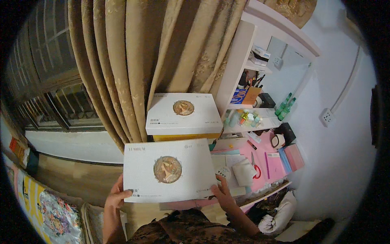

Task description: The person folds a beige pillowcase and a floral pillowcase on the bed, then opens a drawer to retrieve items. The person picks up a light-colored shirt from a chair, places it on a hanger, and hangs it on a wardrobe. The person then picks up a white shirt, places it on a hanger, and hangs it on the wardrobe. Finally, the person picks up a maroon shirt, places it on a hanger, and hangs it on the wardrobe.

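Observation:
A flat white box (191, 171) with a round brown-gold picture on its lid is held up in front of me. My left hand (118, 193) grips its near left corner, thumb on the lid. At the near right corner, my right hand (222, 191) holds the box with the thumb at its edge; the fingers beneath are hidden. Just beyond it sits a second white box (195, 118) with a similar round picture, resting on something yellow (187, 137) by the curtain.
To the right, a pink-topped dressing table (260, 156) carries red-handled scissors (256, 166), a purple booklet (274, 165) and green bottles (286, 106) near its mirror (289, 65). Brown curtains (134, 61) hang behind the boxes. A bed with a patterned cover (57, 213) lies at lower left.

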Demonstrator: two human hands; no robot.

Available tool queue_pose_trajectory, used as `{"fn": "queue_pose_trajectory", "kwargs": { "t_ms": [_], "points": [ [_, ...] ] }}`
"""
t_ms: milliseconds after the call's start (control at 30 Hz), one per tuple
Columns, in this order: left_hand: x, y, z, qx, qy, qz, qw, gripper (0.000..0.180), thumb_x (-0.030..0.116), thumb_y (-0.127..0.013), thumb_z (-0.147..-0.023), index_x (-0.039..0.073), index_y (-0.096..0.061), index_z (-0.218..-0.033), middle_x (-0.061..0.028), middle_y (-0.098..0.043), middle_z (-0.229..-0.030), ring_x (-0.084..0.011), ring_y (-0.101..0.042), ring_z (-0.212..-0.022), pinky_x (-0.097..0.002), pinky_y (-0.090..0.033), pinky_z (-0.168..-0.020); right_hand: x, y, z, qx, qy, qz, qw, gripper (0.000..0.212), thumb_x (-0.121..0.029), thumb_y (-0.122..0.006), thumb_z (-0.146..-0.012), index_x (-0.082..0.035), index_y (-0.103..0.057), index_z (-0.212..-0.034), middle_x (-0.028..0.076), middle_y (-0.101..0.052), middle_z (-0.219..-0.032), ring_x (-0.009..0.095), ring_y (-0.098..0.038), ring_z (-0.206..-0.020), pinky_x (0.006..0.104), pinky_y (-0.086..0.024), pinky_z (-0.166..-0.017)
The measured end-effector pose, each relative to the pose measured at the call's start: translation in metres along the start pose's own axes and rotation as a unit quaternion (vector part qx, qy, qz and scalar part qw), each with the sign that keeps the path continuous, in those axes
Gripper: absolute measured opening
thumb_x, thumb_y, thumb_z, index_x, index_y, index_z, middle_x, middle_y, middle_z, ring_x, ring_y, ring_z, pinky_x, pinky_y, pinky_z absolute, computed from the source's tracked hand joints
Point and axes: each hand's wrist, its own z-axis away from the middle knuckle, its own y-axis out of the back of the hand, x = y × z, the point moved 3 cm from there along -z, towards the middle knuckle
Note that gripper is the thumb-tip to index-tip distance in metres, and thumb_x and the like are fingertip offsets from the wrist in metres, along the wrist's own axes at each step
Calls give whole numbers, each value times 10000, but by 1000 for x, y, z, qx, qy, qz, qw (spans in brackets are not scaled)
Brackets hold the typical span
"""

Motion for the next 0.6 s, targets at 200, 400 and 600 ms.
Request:
{"fn": "queue_pose_trajectory", "kwargs": {
  "t_ms": [200,400,600],
  "points": [
    [-91,33,11,-45,97,-32,994,786,-15,-614,-615,73,-232,-1297,-76,-386,-1232,-218,-353,-1139,-342,-288,-929,68,7,13,2,-151,25,988,489,-269,-456,-851,-63,-223,-1228,152,-497,-972,175,-520,-748,302,-447,-591],
    [-147,23,-1,-80,104,32,991,846,-74,-569,-653,183,-128,-1328,-100,-377,-1221,-229,-390,-1093,-353,-372,-858,142,35,8,2,-176,33,984,544,-265,-475,-836,-90,-212,-1278,137,-477,-1066,208,-513,-866,325,-471,-629],
    [-185,24,-17,-71,165,-37,983,897,-25,-602,-684,240,-40,-1332,-126,-400,-1181,-229,-416,-1051,-355,-418,-791,178,65,-5,32,-173,79,981,520,-232,-521,-810,-72,-289,-1247,126,-517,-1030,216,-530,-843,320,-457,-652]
  ]
}}
